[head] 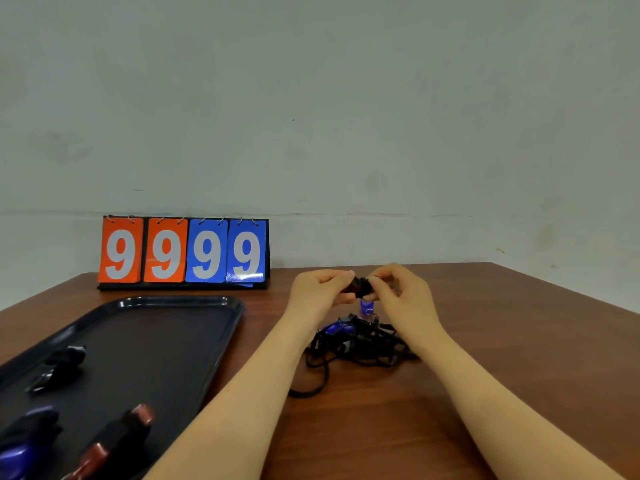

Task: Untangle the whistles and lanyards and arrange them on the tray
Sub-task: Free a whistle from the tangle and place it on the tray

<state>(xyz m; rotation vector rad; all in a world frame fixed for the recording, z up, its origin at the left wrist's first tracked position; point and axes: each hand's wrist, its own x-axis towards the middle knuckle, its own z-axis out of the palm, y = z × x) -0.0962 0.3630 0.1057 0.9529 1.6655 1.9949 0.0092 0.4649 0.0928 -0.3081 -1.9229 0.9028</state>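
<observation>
My left hand (320, 292) and my right hand (401, 292) are raised side by side above the table, and both pinch a small dark bundle of lanyard (360, 286) between them. A blue whistle (367, 306) dangles just under the bundle. Below lies a tangled pile of black lanyards (363, 344) with another blue whistle (337, 329) in it. A black tray (194, 306) sits at the left. It holds a black whistle (65, 358), a blue whistle (20, 455) and a red whistle (138, 415), each with a wound lanyard.
A flip scoreboard (183, 252) reading 9999 stands at the table's back edge, behind the tray. A loose lanyard loop (311, 389) trails from the pile toward me. The brown table (519, 341) meets a pale wall behind.
</observation>
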